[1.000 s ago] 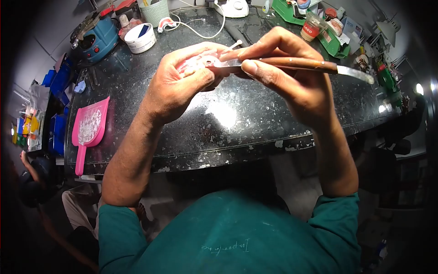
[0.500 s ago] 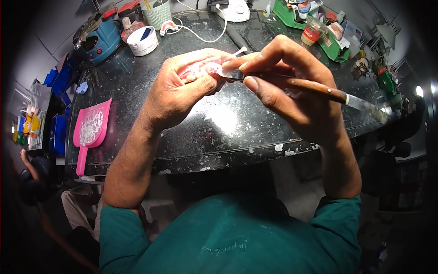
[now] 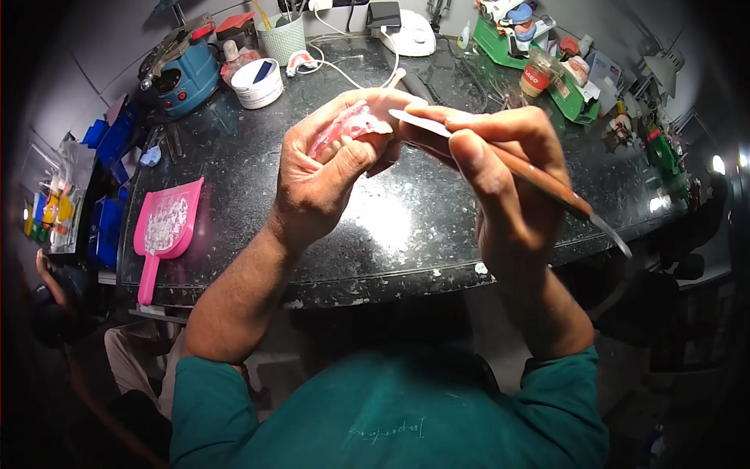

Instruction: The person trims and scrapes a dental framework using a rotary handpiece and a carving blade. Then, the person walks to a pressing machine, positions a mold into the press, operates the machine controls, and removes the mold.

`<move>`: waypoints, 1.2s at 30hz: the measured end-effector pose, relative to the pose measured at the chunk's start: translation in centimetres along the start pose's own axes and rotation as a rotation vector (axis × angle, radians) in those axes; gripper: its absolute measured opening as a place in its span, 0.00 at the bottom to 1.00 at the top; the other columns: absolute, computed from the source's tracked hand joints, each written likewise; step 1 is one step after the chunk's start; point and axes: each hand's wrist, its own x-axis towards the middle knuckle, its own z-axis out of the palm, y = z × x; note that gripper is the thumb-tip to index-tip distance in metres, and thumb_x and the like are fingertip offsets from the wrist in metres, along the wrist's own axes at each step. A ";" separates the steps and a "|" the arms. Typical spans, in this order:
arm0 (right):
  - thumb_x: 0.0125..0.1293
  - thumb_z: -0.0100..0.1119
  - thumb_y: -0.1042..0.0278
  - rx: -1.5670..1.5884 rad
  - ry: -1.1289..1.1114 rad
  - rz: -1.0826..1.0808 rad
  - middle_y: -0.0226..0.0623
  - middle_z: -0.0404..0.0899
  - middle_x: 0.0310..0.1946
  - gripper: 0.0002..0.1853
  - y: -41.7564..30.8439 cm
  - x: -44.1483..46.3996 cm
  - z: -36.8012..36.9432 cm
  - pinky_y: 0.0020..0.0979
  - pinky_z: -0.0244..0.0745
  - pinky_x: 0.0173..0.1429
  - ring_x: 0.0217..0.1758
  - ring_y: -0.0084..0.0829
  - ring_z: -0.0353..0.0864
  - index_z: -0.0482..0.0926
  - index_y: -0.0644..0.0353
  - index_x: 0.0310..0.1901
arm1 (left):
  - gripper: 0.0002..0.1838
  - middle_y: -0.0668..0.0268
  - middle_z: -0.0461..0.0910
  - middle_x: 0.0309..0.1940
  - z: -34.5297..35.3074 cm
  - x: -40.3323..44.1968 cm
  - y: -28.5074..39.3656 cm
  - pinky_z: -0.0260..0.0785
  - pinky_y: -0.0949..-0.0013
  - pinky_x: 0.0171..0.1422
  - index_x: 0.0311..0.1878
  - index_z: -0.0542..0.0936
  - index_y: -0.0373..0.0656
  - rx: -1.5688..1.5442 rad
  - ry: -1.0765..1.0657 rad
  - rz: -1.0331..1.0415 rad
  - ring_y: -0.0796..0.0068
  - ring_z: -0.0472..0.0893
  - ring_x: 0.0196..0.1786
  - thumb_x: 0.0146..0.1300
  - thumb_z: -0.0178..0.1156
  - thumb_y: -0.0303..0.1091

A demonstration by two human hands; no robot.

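Fingers of my left hand (image 3: 320,172) wrap round a pink and white dental model (image 3: 348,129) with a row of teeth along its lower edge. A thin white stick with a rounded tip (image 3: 397,76) rises behind that hand. My right hand (image 3: 519,172) grips a wooden-handled knife (image 3: 543,184) between thumb and fingers. The knife's pale blade (image 3: 420,123) points left, just right of the model and apart from its teeth; the curved metal end (image 3: 613,236) extends to the lower right. Some fingertips are hidden behind the model and the knife.
A pink dustpan (image 3: 168,223) with white scraps lies left on the black table (image 3: 375,273). Along the back stand a blue machine (image 3: 183,82), a white tub (image 3: 258,86), a cup of tools (image 3: 283,41), a white device (image 3: 410,35) and green bins (image 3: 574,102). A person's arm (image 3: 51,277) shows far left.
The blade has come away from the model, and the knife now slopes more steeply down to the right. My left hand has turned the model, showing more of it. The view has shifted slightly.
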 end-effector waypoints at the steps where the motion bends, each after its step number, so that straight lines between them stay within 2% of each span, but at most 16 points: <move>1: 0.70 0.55 0.75 -0.102 -0.028 -0.063 0.62 0.79 0.46 0.10 -0.5 0.2 0.1 0.43 0.80 0.59 0.49 0.48 0.84 0.68 0.71 0.47 | 0.23 0.56 0.79 0.52 0.1 0.0 0.0 0.73 0.75 0.57 0.62 0.70 0.28 0.017 0.007 0.023 0.78 0.79 0.50 0.68 0.57 0.31; 4: 0.68 0.60 0.75 -0.167 -0.001 -0.120 0.48 0.82 0.38 0.09 -1.5 0.8 0.5 0.39 0.81 0.54 0.46 0.41 0.86 0.71 0.68 0.44 | 0.23 0.54 0.78 0.57 0.1 0.1 0.4 0.72 0.72 0.60 0.63 0.69 0.29 0.059 0.005 0.076 0.76 0.78 0.54 0.68 0.56 0.31; 8: 0.66 0.63 0.76 -0.229 -0.071 -0.131 0.46 0.83 0.36 0.09 -1.8 1.0 0.5 0.37 0.81 0.53 0.44 0.40 0.86 0.71 0.65 0.41 | 0.21 0.53 0.77 0.57 -0.3 0.2 0.4 0.70 0.68 0.65 0.63 0.69 0.30 0.209 -0.026 0.208 0.71 0.78 0.58 0.68 0.54 0.25; 14: 0.65 0.63 0.78 -0.227 -0.091 -0.096 0.46 0.84 0.36 0.09 -1.6 1.1 1.0 0.31 0.80 0.52 0.44 0.35 0.86 0.71 0.64 0.39 | 0.20 0.52 0.77 0.57 -0.1 0.3 0.4 0.70 0.67 0.65 0.63 0.69 0.31 0.146 -0.071 0.228 0.67 0.79 0.58 0.68 0.52 0.22; 21: 0.64 0.65 0.79 -0.452 -0.106 -0.141 0.42 0.84 0.34 0.07 -2.6 1.5 1.6 0.23 0.78 0.44 0.38 0.24 0.84 0.74 0.65 0.35 | 0.19 0.54 0.78 0.55 0.0 0.2 0.7 0.70 0.68 0.65 0.61 0.71 0.31 0.332 -0.033 0.255 0.68 0.78 0.59 0.67 0.52 0.19; 22: 0.63 0.65 0.79 -0.506 -0.096 -0.125 0.34 0.81 0.29 0.07 -2.7 1.6 1.5 0.20 0.73 0.35 0.31 0.18 0.80 0.75 0.66 0.30 | 0.19 0.54 0.78 0.55 -0.1 0.1 0.8 0.69 0.68 0.65 0.61 0.72 0.31 0.377 -0.039 0.265 0.68 0.78 0.59 0.67 0.52 0.19; 23: 0.63 0.65 0.78 -0.488 -0.095 -0.098 0.32 0.79 0.27 0.07 -2.8 1.8 1.4 0.20 0.71 0.33 0.29 0.17 0.78 0.76 0.67 0.30 | 0.19 0.55 0.78 0.54 -0.1 0.1 0.9 0.69 0.68 0.65 0.61 0.72 0.31 0.421 -0.046 0.276 0.69 0.78 0.59 0.66 0.52 0.18; 25: 0.64 0.64 0.77 -0.452 -0.087 -0.041 0.29 0.75 0.24 0.08 -2.6 2.5 0.9 0.19 0.67 0.29 0.26 0.15 0.75 0.76 0.67 0.29 | 0.18 0.56 0.78 0.54 -0.1 0.0 0.3 0.68 0.69 0.65 0.60 0.72 0.31 0.314 -0.037 0.249 0.70 0.77 0.59 0.67 0.51 0.19; 28: 0.67 0.62 0.73 -0.554 -0.184 -0.059 0.28 0.73 0.23 0.08 -2.6 3.4 0.0 0.19 0.70 0.31 0.25 0.15 0.75 0.79 0.68 0.32 | 0.19 0.57 0.78 0.54 -0.3 -0.3 0.2 0.68 0.69 0.66 0.61 0.71 0.31 0.243 -0.016 0.187 0.71 0.77 0.59 0.68 0.51 0.21; 30: 0.68 0.62 0.72 0.116 -0.004 0.292 0.32 0.79 0.28 0.07 -1.8 3.0 0.7 0.25 0.83 0.43 0.31 0.21 0.82 0.79 0.66 0.32 | 0.20 0.58 0.78 0.53 -0.1 0.0 0.4 0.67 0.69 0.66 0.62 0.70 0.31 0.194 -0.037 0.177 0.72 0.76 0.60 0.68 0.51 0.21; 31: 0.71 0.58 0.66 0.161 0.008 0.417 0.41 0.83 0.33 0.09 -1.5 2.9 0.3 0.38 0.86 0.49 0.38 0.34 0.87 0.78 0.64 0.38 | 0.20 0.58 0.78 0.53 0.0 0.2 0.5 0.67 0.69 0.66 0.63 0.70 0.31 0.171 -0.047 0.174 0.72 0.76 0.60 0.68 0.50 0.21; 33: 0.73 0.55 0.64 0.589 0.102 0.524 0.44 0.83 0.38 0.11 -0.1 2.1 -0.1 0.36 0.85 0.48 0.40 0.38 0.88 0.76 0.66 0.43 | 0.22 0.58 0.77 0.55 0.7 0.5 0.9 0.66 0.72 0.66 0.64 0.68 0.32 0.160 -0.012 0.083 0.75 0.75 0.60 0.67 0.49 0.19; 34: 0.75 0.50 0.61 0.639 0.162 0.518 0.45 0.83 0.38 0.13 0.6 1.7 0.4 0.42 0.86 0.49 0.42 0.42 0.88 0.73 0.65 0.47 | 0.22 0.58 0.77 0.55 1.0 0.6 1.1 0.66 0.73 0.65 0.64 0.68 0.32 0.189 -0.013 0.053 0.75 0.75 0.60 0.66 0.48 0.18; 35: 0.74 0.54 0.64 0.666 0.110 0.493 0.45 0.83 0.40 0.11 0.3 1.5 0.5 0.39 0.86 0.50 0.41 0.39 0.87 0.74 0.65 0.45 | 0.23 0.59 0.77 0.55 1.0 0.7 1.2 0.66 0.73 0.65 0.64 0.67 0.32 0.218 -0.010 0.024 0.76 0.75 0.60 0.65 0.48 0.18; 36: 0.72 0.56 0.68 0.522 0.112 0.341 0.43 0.82 0.38 0.09 -0.1 1.4 1.0 0.35 0.85 0.48 0.41 0.35 0.87 0.75 0.66 0.43 | 0.24 0.60 0.76 0.55 0.7 0.6 1.2 0.64 0.75 0.66 0.65 0.67 0.33 0.244 -0.047 -0.043 0.76 0.74 0.62 0.64 0.46 0.16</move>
